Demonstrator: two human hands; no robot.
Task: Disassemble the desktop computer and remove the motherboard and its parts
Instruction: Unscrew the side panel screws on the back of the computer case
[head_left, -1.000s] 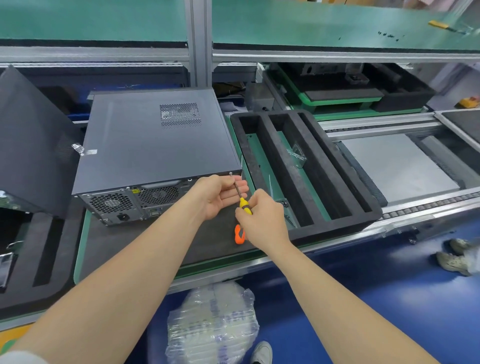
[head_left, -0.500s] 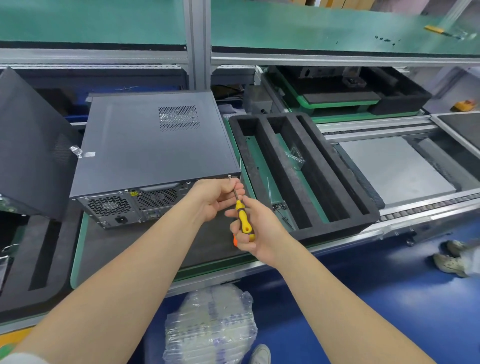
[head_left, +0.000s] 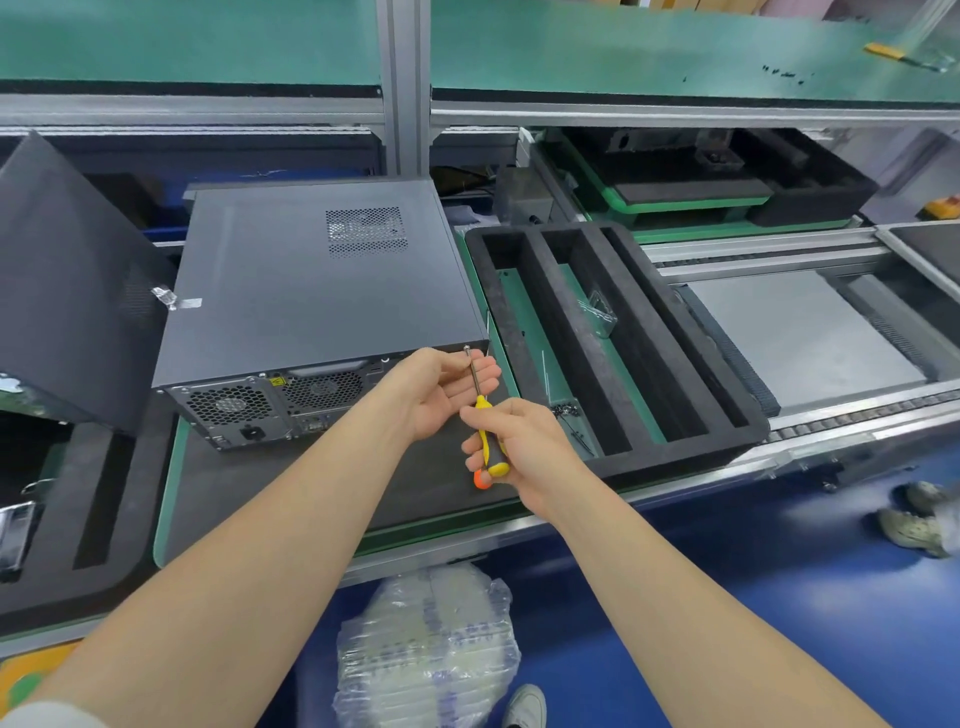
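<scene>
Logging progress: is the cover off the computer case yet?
No, the computer case is closed, and the screwdriver tip sits at a rear corner screw.

The place is a factory line for electronics work. Benches built from aluminium posts (head_left: 404, 78) carry green mats (head_left: 623, 57) on the upper shelf, and a chain conveyor rail (head_left: 857, 415) runs along the front edge. A black foam tray (head_left: 675, 453) with long slots sits beside a green-edged pallet (head_left: 165, 493) that bears a closed desktop computer (head_left: 311, 280). The floor (head_left: 779, 597) is painted blue. A plastic-wrapped bundle (head_left: 426, 644) lies under the line, and another worker's shoes (head_left: 914, 525) show at the right.
</scene>
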